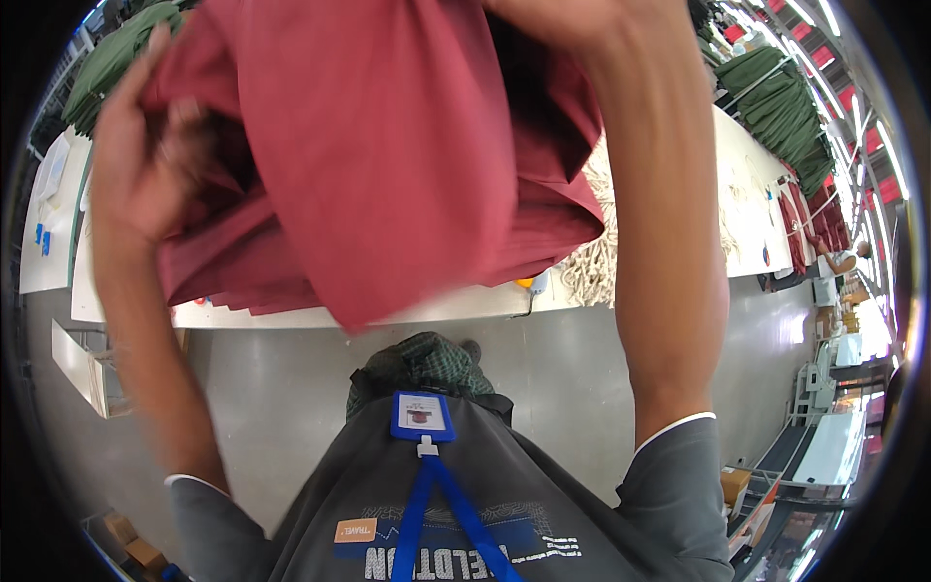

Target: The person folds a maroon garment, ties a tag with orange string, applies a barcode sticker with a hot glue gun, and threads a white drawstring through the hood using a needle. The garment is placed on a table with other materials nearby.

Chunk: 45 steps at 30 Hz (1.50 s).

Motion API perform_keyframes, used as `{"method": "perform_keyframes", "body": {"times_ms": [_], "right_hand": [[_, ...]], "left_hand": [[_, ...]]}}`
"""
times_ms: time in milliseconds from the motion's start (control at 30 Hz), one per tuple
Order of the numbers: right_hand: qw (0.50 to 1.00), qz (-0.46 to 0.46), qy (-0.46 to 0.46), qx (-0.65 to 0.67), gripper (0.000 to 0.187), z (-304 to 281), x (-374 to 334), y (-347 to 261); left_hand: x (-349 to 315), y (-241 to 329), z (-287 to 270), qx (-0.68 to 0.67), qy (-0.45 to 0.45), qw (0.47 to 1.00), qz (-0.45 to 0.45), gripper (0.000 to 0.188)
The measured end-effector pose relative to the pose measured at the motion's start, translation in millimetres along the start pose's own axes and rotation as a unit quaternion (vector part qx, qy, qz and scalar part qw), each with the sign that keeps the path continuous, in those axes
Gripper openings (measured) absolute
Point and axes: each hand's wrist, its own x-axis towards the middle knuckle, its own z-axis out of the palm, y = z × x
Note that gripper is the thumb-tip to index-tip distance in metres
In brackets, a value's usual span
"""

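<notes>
Head view: maroon cloth (378, 155) fills the upper middle of the frame, raised close to the camera, its folds loose and its lower tip blurred. At its left edge is the left hand (141, 184), fingers apart; blur leaves me unable to tell whether it grips. The right hand (553, 15) is at the cloth's upper right, cut by the top border, so its hold cannot be told either. Behind the cloth runs a pale table (456, 308), with a cream cord bundle (590, 276) right of centre; farther off, green cloth (776, 107) hangs at upper right. To handle this well, I'd pinch matching edges, let the folds drop straight, and keep the hem clear of the cords.
</notes>
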Motion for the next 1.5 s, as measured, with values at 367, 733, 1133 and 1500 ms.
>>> {"method": "perform_keyframes", "body": {"times_ms": [367, 733, 1133, 1500], "right_hand": [[0.918, 0.132, -0.056, -0.369, 0.035, -103, -68, -22], [0.731, 0.214, 0.469, -0.448, 0.077, -226, -197, 43], [0.762, 0.276, 0.477, -0.340, 0.075, -216, -166, 39], [0.985, -0.057, 0.119, -0.108, 0.030, -106, -63, -60]], "left_hand": [[12, 29, -76, 0.116, 0.025, 0.967, 0.225, 0.042], [-122, -119, -147, 0.038, 0.131, 0.988, 0.075, 0.051], [-158, -134, -158, 0.061, 0.207, 0.975, 0.060, 0.058], [-127, -179, -74, -0.013, 0.068, 0.998, -0.012, 0.086]]}}
